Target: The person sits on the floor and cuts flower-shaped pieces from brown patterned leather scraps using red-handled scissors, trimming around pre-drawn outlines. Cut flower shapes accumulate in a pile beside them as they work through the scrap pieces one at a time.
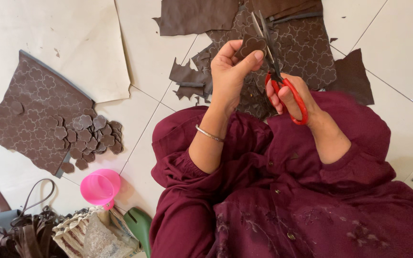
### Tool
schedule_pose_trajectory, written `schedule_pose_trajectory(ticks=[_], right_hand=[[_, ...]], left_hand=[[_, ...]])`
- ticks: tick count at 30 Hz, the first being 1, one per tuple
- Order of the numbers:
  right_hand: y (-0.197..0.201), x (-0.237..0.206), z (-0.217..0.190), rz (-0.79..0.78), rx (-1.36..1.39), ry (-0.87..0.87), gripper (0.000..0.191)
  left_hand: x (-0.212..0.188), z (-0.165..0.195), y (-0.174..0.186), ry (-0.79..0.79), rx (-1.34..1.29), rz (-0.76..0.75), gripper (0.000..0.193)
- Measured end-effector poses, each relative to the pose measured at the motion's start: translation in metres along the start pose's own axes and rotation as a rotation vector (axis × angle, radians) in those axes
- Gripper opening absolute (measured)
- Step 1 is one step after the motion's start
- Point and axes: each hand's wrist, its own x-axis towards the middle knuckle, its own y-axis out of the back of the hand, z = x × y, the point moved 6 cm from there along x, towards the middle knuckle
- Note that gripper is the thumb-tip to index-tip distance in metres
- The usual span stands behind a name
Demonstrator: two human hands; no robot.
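Left fingers (237, 59) pinching one brown leather cutout (252, 45), right fingers (283, 95) through one red-handled scissors (276, 71).

Scissors (283, 81): glossy red plastic handles, dull grey metal blades. Flower piece (252, 45) in my left hand (230, 71): brown leather-like, matt, fine-grained. Big sheet (34, 114) same stuff w/ embossed outlines. Bangle (209, 134): shiny metal. My sleeves (182, 162): soft maroon cloth. Cup (100, 187): smooth pink plastic. Floor (397, 33): glossy pale tile.
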Motion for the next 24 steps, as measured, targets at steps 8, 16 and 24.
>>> schedule_pose_trajectory(ticks=[8, 16, 24], right_hand=[[0.010, -0.002, 0.005, 0.020, -0.076, -0.035, 0.084], [0.019, -0.002, -0.014, -0.034, -0.092, 0.080, 0.093], [0.013, 0.000, -0.014, -0.110, -0.170, 0.061, 0.095]], left_hand=[[0.002, 0.003, 0.003, 0.012, 0.030, -0.009, 0.020], [0.002, 0.008, 0.002, 0.095, 0.017, -0.086, 0.014], [0.002, 0.010, 0.004, 0.090, 0.165, -0.106, 0.019]])
